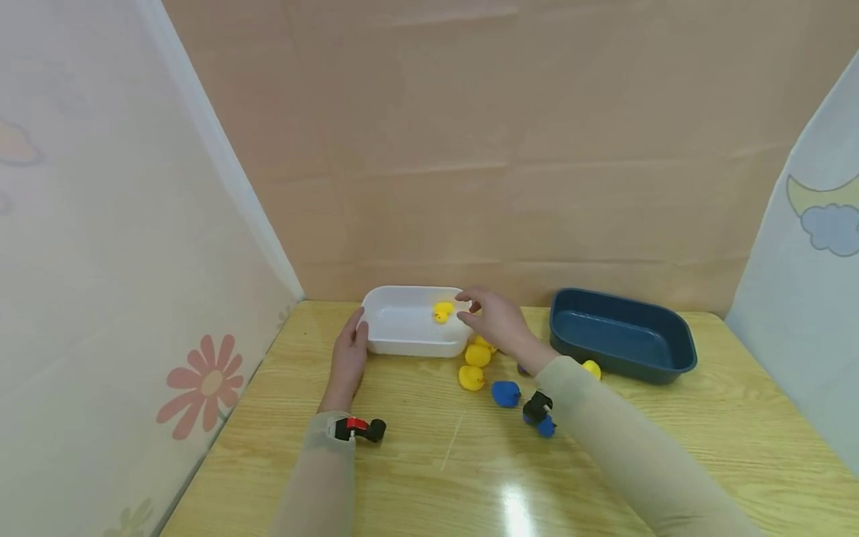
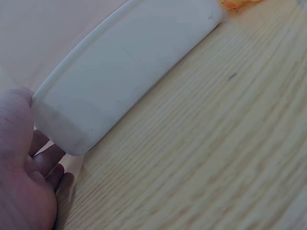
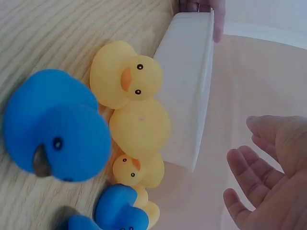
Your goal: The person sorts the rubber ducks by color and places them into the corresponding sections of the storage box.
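My left hand (image 1: 350, 352) grips the left end of a white plastic tub (image 1: 403, 347), thumb at the rim (image 2: 72, 55) and fingers curled around the end wall. Inside the tub, toward its right side, lies a yellow rubber duck (image 1: 443, 309). Over the tub's right end hovers my right hand (image 1: 498, 319), thumb and fingers spread apart with nothing between them. Several yellow ducks (image 3: 139, 127) line up against the tub's outer front right corner. Close by on the table are blue ducks (image 3: 57, 127), one partly hidden behind the right wrist's camera.
A dark blue tub (image 1: 620, 350) stands at the right on the wooden table (image 1: 416, 462), with another yellow duck (image 1: 592, 368) at its near left corner. Brown paper (image 1: 510, 149) covers the wall behind, and pale printed sheets (image 1: 121, 224) hang at both sides.
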